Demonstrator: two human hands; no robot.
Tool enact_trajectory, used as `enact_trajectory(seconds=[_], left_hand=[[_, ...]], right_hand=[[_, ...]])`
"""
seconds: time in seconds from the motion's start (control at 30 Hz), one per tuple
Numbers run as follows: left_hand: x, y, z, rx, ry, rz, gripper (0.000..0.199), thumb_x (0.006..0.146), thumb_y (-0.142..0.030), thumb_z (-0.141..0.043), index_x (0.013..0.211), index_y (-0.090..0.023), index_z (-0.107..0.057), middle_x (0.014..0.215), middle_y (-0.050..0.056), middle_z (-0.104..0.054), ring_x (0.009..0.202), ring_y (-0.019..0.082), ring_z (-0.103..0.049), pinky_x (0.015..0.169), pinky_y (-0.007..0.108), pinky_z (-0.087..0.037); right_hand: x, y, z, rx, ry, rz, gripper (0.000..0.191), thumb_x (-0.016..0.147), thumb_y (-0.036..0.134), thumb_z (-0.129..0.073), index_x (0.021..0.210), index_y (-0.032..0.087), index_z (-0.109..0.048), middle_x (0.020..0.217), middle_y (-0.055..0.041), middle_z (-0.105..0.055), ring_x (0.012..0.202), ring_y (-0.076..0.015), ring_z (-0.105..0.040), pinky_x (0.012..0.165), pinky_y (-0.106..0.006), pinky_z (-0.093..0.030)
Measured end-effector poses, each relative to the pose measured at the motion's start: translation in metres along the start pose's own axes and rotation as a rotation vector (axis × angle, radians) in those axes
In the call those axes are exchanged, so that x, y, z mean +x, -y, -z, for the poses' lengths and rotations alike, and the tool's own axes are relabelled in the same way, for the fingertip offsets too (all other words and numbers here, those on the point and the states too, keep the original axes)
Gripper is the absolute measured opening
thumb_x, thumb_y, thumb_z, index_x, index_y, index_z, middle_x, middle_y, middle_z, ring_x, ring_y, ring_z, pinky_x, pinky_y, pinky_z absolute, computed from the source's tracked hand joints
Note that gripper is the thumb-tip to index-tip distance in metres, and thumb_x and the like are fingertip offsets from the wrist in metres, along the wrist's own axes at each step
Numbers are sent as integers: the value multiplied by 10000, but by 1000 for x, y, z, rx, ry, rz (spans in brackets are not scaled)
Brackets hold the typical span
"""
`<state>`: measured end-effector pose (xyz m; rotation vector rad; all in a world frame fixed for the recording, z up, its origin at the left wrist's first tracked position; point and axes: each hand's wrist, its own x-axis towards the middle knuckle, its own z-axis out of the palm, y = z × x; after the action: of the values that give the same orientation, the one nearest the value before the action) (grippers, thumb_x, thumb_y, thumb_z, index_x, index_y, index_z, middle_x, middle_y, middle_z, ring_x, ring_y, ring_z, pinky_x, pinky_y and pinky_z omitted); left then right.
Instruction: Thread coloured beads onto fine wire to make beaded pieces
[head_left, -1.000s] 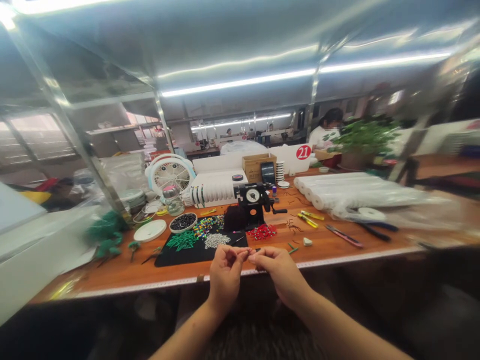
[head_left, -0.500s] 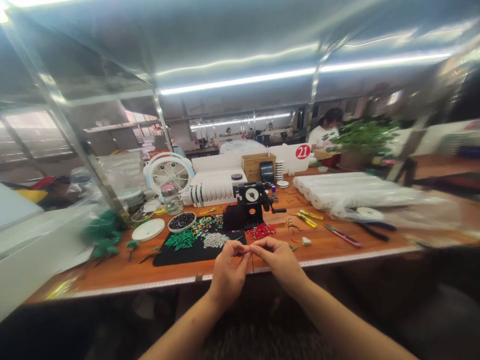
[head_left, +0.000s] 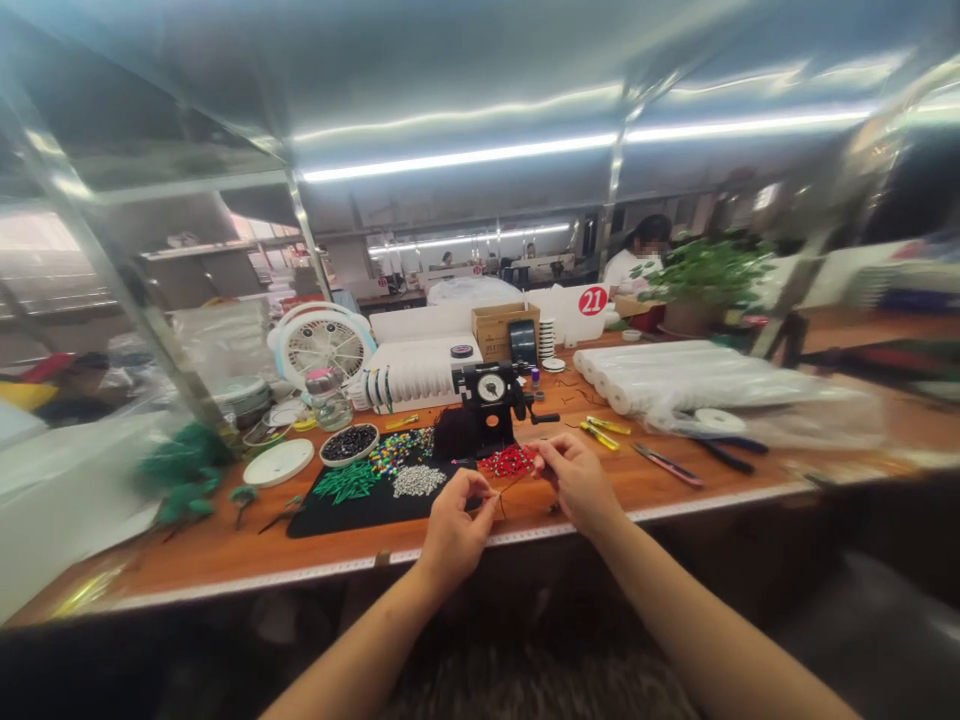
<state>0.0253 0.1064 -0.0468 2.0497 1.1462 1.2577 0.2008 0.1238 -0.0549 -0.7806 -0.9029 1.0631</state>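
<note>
My left hand (head_left: pixel 459 520) is closed in a pinch at the table's front edge, with one end of a thin dark cord (head_left: pixel 514 486) at its fingertips. The cord runs up toward my right hand (head_left: pixel 577 485), whose thumb and fingers are also pinched together on it. Just behind the fingertips lies a pile of red beads (head_left: pixel 504 461). On the black mat (head_left: pixel 322 522) left of my hands are silver beads (head_left: pixel 418 481), green tube-shaped pieces (head_left: pixel 346 482) and mixed coloured beads (head_left: pixel 391 454).
Behind the beads stands a black hand-cranked machine with a dial (head_left: pixel 491 388). Yellow-handled tools (head_left: pixel 600 434), tweezers-like red tool (head_left: pixel 669 465) and dark pliers (head_left: pixel 731 452) lie to the right, before wrapped white rolls (head_left: pixel 675 370). A white fan (head_left: pixel 324 350) stands back left.
My hands were together at the fingertips and are now apart. The right hand has moved right and up, and the cord shows between them. The view has shifted slightly.
</note>
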Motion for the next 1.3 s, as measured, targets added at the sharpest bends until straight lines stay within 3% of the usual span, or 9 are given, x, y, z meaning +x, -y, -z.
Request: enact_trajectory(seconds=[0.13, 0.23, 0.43, 0.67, 0.77, 0.97, 1.1, 1.2, 1.3], left_hand=[[0, 0, 1, 47, -7, -38, 42, 780, -174, -551, 767, -197, -517, 740, -10, -578, 724, 148, -578, 677, 268, -457], [0, -1, 2, 33, -2, -37, 36, 780, -180, -550, 764, -195, -522, 745, -6, -575, 729, 149, -574, 670, 264, -463], [-1, 2, 2, 14, 27, -37, 24, 797, -190, -547, 774, -187, -540, 774, 6, -576, 750, 148, -571, 685, 265, -461], [-3, 3, 4, -40, 29, -8, 47, 792, -203, -570, 781, -187, -528, 766, -2, -576, 741, 145, -568, 655, 253, -454], [-3, 4, 4, -36, 36, 6, 48, 798, -212, -564, 788, -188, -523, 774, 2, -577, 749, 149, -571, 633, 249, -453], [-3, -2, 8, 187, 18, -96, 41, 786, -155, -541, 769, -190, -531, 763, 1, -565, 751, 155, -554, 707, 290, -442], [-5, -10, 11, 342, 51, -172, 85, 770, -107, -537, 769, -192, -533, 745, 4, -583, 758, 170, -545, 710, 303, -428], [-6, -12, 14, 423, 92, -209, 90, 783, -100, -536, 770, -189, -548, 753, 18, -604, 772, 183, -536, 714, 313, -417], [-9, -12, 15, 470, 127, -246, 105, 796, -93, -521, 763, -183, -566, 747, 33, -601, 772, 190, -528, 710, 316, -414]], right_hand=[[-13, 6, 1, -514, 323, 231, 102, 804, 241, -607, 725, 184, -639, 651, 1, -612, 633, -137, -547, 630, -259, -427], [-22, 7, -2, -806, 501, 391, 164, 859, 165, -502, 853, 189, -664, 818, -36, -666, 762, -161, -586, 719, -275, -436], [-26, 3, -6, -932, 455, 491, 174, 853, 148, -519, 827, 157, -691, 716, -45, -622, 709, -163, -560, 677, -266, -424], [-25, -2, -5, -780, 430, 325, 165, 858, 178, -529, 814, 162, -687, 722, -27, -625, 681, -139, -567, 654, -247, -429], [-27, 1, -4, -788, 447, 321, 176, 863, 179, -514, 816, 162, -682, 723, -27, -625, 681, -139, -567, 650, -246, -429], [-39, 2, -9, -1107, 446, 541, 137, 779, 175, -599, 903, 153, -654, 778, -54, -597, 764, -192, -545, 694, -290, -422], [-42, -5, -12, -1269, 389, 667, 166, 869, 197, -500, 827, 161, -657, 729, -60, -574, 726, -193, -524, 672, -292, -399], [-41, -5, -11, -1280, 420, 683, 226, 902, 183, -450, 809, 169, -655, 697, -47, -561, 695, -177, -513, 642, -273, -379], [-42, -2, -12, -1253, 429, 604, 207, 885, 154, -468, 757, 168, -630, 698, -41, -566, 695, -170, -514, 634, -265, -368]])
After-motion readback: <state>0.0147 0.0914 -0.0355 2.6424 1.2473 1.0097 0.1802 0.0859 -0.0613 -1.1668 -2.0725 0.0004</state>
